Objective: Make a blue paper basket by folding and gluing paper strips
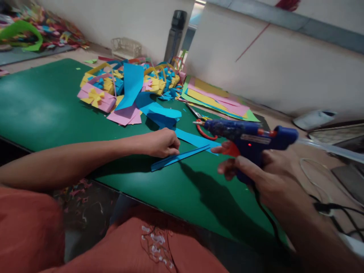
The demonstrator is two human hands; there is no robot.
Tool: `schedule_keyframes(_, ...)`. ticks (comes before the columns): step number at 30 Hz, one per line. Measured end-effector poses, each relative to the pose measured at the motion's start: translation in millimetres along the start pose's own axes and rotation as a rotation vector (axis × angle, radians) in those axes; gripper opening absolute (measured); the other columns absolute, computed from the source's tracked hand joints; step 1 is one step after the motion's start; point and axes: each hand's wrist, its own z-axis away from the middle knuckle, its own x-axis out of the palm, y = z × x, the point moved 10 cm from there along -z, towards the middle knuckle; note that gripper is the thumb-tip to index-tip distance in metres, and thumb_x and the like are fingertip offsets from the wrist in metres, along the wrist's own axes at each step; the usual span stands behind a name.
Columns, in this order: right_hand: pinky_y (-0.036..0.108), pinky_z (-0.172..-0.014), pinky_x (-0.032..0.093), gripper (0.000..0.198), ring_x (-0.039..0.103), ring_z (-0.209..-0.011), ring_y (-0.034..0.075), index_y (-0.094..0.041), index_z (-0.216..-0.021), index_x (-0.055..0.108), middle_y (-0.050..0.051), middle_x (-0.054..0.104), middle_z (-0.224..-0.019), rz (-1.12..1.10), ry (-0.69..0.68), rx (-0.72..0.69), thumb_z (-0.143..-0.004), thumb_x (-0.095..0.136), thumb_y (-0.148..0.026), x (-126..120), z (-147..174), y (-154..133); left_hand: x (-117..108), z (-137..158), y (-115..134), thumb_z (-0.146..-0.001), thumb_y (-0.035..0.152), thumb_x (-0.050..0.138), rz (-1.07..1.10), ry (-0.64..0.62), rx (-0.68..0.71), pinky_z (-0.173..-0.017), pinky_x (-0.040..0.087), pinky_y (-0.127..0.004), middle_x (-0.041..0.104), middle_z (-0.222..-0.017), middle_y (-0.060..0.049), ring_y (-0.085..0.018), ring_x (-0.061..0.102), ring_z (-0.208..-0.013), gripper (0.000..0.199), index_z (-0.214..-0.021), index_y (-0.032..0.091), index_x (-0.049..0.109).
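Observation:
My left hand (163, 142) is closed, its fingers pinching the edge of a narrow folded blue paper strip (166, 162) just above the green table (136, 189). In my right hand (270, 180) is a dark blue glue gun (250, 136), its nozzle pointing left and a small red light lit on its side. The gun is raised above the strip's right end, and its nozzle is apart from the paper. Behind my left hand lie curled blue paper pieces (163, 113). Orange-handled scissors (204, 131) rest beyond the glue gun, partly hidden by it.
Small paper baskets (98, 96) in pink, yellow and blue stand at the back. Right of them lies a stack of coloured paper sheets (216, 98). A dark bottle (174, 36) stands by the wall. Black cables (338, 208) lie at the right, and paper scraps (57, 28) are heaped far left.

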Motion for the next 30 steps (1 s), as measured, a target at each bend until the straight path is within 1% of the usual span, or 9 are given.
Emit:
schedule_keyframes(2,0.024,-0.053,0.052,0.024,0.065,-0.064,0.014,-0.023,-0.084,0.066,0.003,0.07,-0.091,-0.192,0.082,-0.001,-0.071,0.067,-0.044,-6.8,-7.3,10.3,-4.1,-0.5,-0.3,-0.085,0.023,0.045,-0.05,0.053,-0.002,-0.048,0.026,-0.023,0.049,-0.049,0.001,-0.007,0.037,-0.046,0.032,-0.06,0.01,0.06)
schedule_keyframes(4,0.024,-0.054,0.053,0.027,0.067,-0.074,0.018,-0.022,-0.083,0.066,0.004,0.069,-0.093,-0.34,0.115,0.022,-0.07,0.068,-0.046,-7.8,-14.5,24.2,-9.8,-1.2,0.6,-0.088,0.027,0.04,-0.124,0.119,0.006,-0.05,0.03,-0.023,0.053,-0.052,-0.001,-0.009,0.041,-0.049,0.037,-0.063,0.011,0.061)
schedule_keyframes(8,0.024,-0.055,0.054,0.028,0.066,-0.089,0.021,-0.021,-0.087,0.066,0.007,0.069,-0.1,-0.512,0.13,0.081,-0.07,0.07,-0.043,-5.1,-20.8,43.9,-2.0,1.0,25.1,-0.093,0.033,0.031,-0.262,0.115,0.238,-0.087,0.039,-0.031,0.066,-0.1,-0.01,-0.019,0.056,-0.093,0.039,-0.095,0.012,0.065)
schedule_keyframes(10,0.024,-0.054,0.054,0.03,0.065,-0.095,0.024,-0.02,-0.09,0.065,0.009,0.068,-0.103,-0.552,0.106,0.123,-0.07,0.07,-0.042,0.1,-20.2,49.7,13.0,5.0,34.4,-0.095,0.039,0.025,-0.292,0.022,0.33,-0.104,0.027,-0.037,0.055,-0.126,-0.012,-0.023,0.044,-0.119,0.047,-0.116,0.011,0.057)
schedule_keyframes(13,0.023,-0.051,0.054,0.032,0.062,-0.1,0.025,-0.02,-0.093,0.063,0.01,0.067,-0.106,-0.592,0.063,0.165,-0.069,0.071,-0.04,9.2,-19.0,54.8,32.8,9.2,31.7,-0.091,0.055,0.018,-0.31,-0.117,0.3,-0.111,0.012,-0.045,0.032,-0.146,-0.012,-0.029,0.017,-0.137,0.066,-0.134,0.01,0.04)
schedule_keyframes(18,0.022,-0.051,0.054,0.031,0.059,-0.105,0.027,-0.018,-0.089,0.063,0.011,0.065,-0.107,-0.594,0.027,0.171,-0.068,0.072,-0.039,19.7,-20.7,59.4,46.3,13.2,22.2,-0.086,0.065,0.008,-0.329,-0.21,0.223,-0.11,0.003,-0.052,0.015,-0.152,-0.009,-0.032,0.002,-0.14,0.078,-0.143,0.015,0.024)
schedule_keyframes(24,0.023,-0.052,0.054,0.034,0.058,-0.105,0.026,-0.018,-0.096,0.062,0.009,0.064,-0.111,-0.572,-0.044,0.176,-0.069,0.071,-0.038,31.1,-23.6,58.5,50.3,13.9,21.8,-0.088,0.062,0.016,-0.371,-0.186,0.226,-0.109,0.003,-0.055,0.014,-0.152,-0.011,-0.033,0.002,-0.14,0.072,-0.144,0.016,0.019)
schedule_keyframes(27,0.023,-0.051,0.053,0.036,0.06,-0.1,0.024,-0.018,-0.096,0.062,0.009,0.065,-0.11,-0.546,-0.039,0.181,-0.068,0.072,-0.039,31.4,-23.3,57.3,45.9,12.8,24.3,-0.089,0.058,0.027,-0.335,-0.146,0.214,-0.11,0.01,-0.053,0.02,-0.15,-0.013,-0.032,0.01,-0.139,0.069,-0.143,0.015,0.02)
schedule_keyframes(30,0.023,-0.052,0.053,0.036,0.06,-0.098,0.023,-0.018,-0.097,0.062,0.009,0.064,-0.11,-0.519,-0.034,0.175,-0.07,0.071,-0.039,30.3,-21.5,54.6,29.7,9.7,23.9,-0.089,0.046,0.041,-0.284,-0.037,0.162,-0.107,0.027,-0.044,0.036,-0.143,-0.016,-0.028,0.029,-0.133,0.062,-0.138,0.011,0.032)
